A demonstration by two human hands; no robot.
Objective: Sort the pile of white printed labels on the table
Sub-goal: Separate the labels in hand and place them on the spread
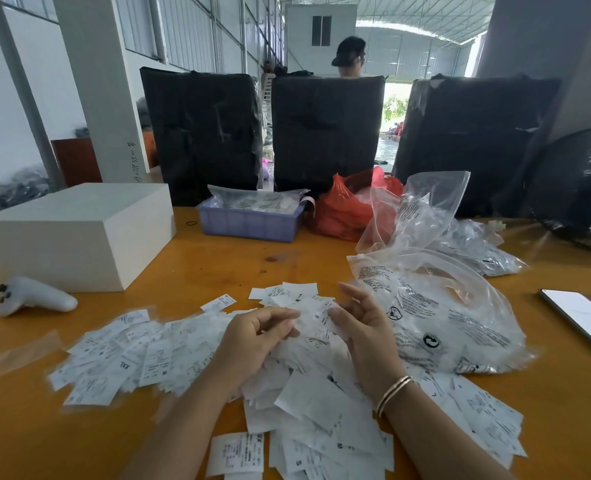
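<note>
Labels (169, 355): small white paper slips with black print, several showing size letters (S, M, XXL). They are lying in a loose, overlapping heap along the near edge of the tabletop (217, 258), spreading from left of centre to the near right corner.

Left hand (252, 337): hovering over the middle of the heap, fingers curled, thumb and fingertips pinching a label. Right hand (363, 327): just beside it, thumb and lower fingers gripping a label marked S (316, 320), index finger sticking up. A thin bracelet (392, 393) is sitting on the right wrist.

Containers: a blue plastic tray (249, 223) at the far edge is holding clear packets with dark print. A red plastic bag (342, 213) is slumping beside it on the right; contents not readable. Clear printed plastic bags (436, 306) are piling up at the right of the heap, the nearest one holding more white slips. A closed white box (75, 233) is standing at the far left.

Also: a white controller (30, 297) near the left edge, a phone (585, 317) at the right edge.
</note>
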